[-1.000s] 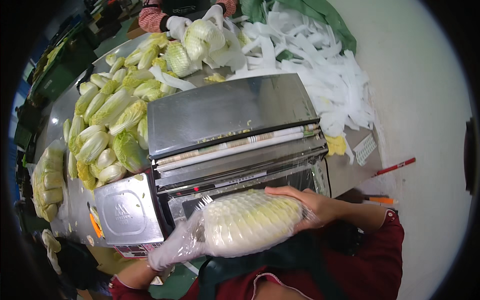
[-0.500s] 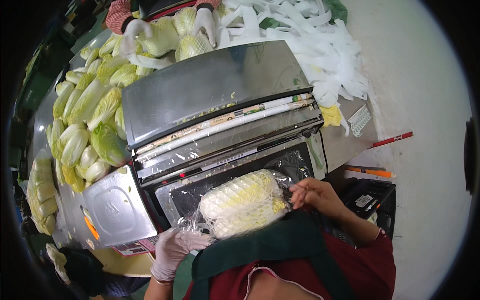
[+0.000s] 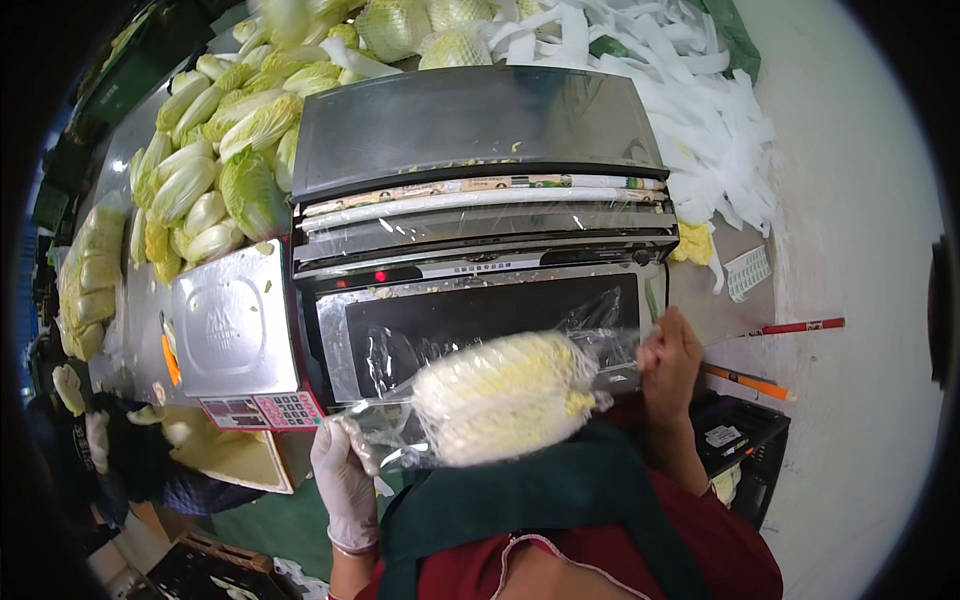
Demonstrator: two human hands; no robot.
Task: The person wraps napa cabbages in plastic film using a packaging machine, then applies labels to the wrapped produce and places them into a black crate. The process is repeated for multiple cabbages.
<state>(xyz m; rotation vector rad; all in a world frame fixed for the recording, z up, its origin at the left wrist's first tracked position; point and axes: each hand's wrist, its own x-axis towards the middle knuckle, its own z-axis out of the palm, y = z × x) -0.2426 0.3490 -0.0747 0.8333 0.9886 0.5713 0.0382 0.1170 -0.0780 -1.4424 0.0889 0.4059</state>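
Observation:
A napa cabbage (image 3: 505,400) in a white foam net lies on its side in clear plastic film, close to my apron at the wrapping machine's front edge. My left hand (image 3: 345,475), in a white glove, is closed on the film (image 3: 395,425) at the cabbage's left end. Past its right end, my bare right hand (image 3: 670,360) pinches the film pulled out on that side. Between my hands the film is stretched out sideways. Behind the cabbage is the machine's black plate (image 3: 490,315), with loose film over parts of it.
The wrapping machine's steel cover (image 3: 480,120) and film rolls stand ahead. A scale (image 3: 235,320) sits to the left, with heaped cabbages (image 3: 190,190) beyond. White foam strips (image 3: 680,120) pile up at the far right. A black crate (image 3: 750,450) stands at the lower right.
My hands have moved apart, drawing the film out at both ends of the cabbage. My right hand has risen and gone right. The view has shifted; the co-worker's gloved hands are no longer clearly seen.

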